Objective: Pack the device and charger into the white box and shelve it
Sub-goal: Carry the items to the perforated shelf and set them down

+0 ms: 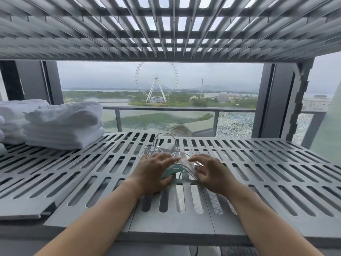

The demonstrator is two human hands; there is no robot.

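Progress looks early: no white box anywhere in view, so nothing is packed and shelving is a long way off, as far as I can judge. Both hands are on a slatted grey shelf point(258, 163), working on a small heap at its middle. Left hand point(156, 172) lies over a teal-green device point(168, 172), thumb at its near edge and fingers spread on top; grip looks like a loose hold on it, not a firm clamp. Right hand point(208, 172) has fingers curled round a clear plastic piece point(191, 168), possibly a bag or cover, hard to tell which; grip is closed on that. White charger point(168, 147) sits just behind the hands on the shelf, untouched, with its thin cable point(164, 137) looped up over it and tangled down towards the device. Folded white towels point(62, 124) are stacked at the left of the same shelf, well apart from the work. Another slatted shelf point(166, 24) is overhead. Left to do, by my reading: sort the cable, find the box, load device and charger, close it, put it on the shelf.
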